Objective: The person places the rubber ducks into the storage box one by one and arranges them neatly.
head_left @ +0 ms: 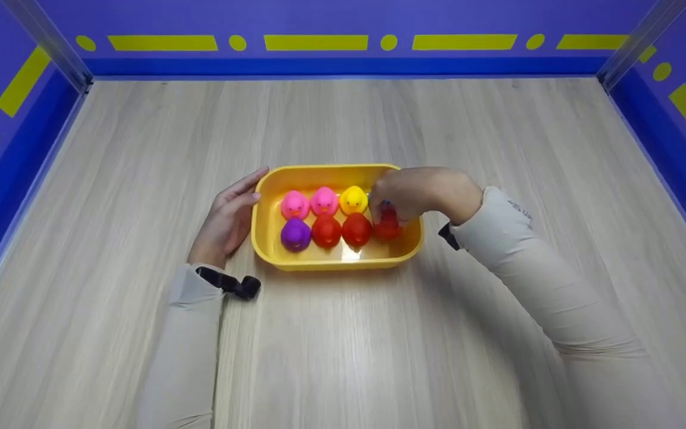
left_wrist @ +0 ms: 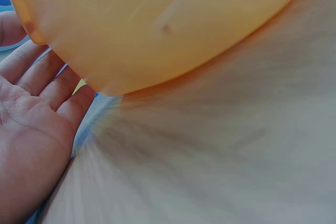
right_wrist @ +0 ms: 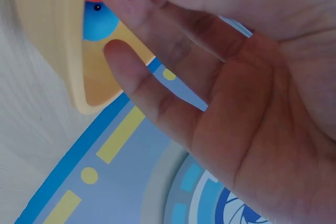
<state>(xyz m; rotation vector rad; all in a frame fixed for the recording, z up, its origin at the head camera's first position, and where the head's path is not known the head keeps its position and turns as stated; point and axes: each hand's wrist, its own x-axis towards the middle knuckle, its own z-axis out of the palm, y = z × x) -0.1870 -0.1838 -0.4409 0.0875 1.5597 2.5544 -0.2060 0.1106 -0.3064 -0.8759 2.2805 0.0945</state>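
Observation:
A yellow tub point(head_left: 337, 264) holds rubber ducks in two rows. My right hand point(head_left: 411, 193) reaches over its right end, fingertips pinching a red rubber duck point(head_left: 387, 226) in the front row. A blue duck point(right_wrist: 100, 22) sits beside that duck in the right wrist view, mostly covered by the hand from above. My left hand point(head_left: 228, 217) rests against the tub's left end, its extended fingers touching the outer wall and the thumb at the rim. The tub hides those fingertips in the left wrist view.
Two pink ducks point(head_left: 324, 201) and a yellow duck point(head_left: 354, 200) make up the back row. A purple duck point(head_left: 295, 235) and two more red ducks point(head_left: 326, 231) are in front. Purple-blue walls point(head_left: 343, 18) border the wooden table point(head_left: 343, 345) at the back and sides.

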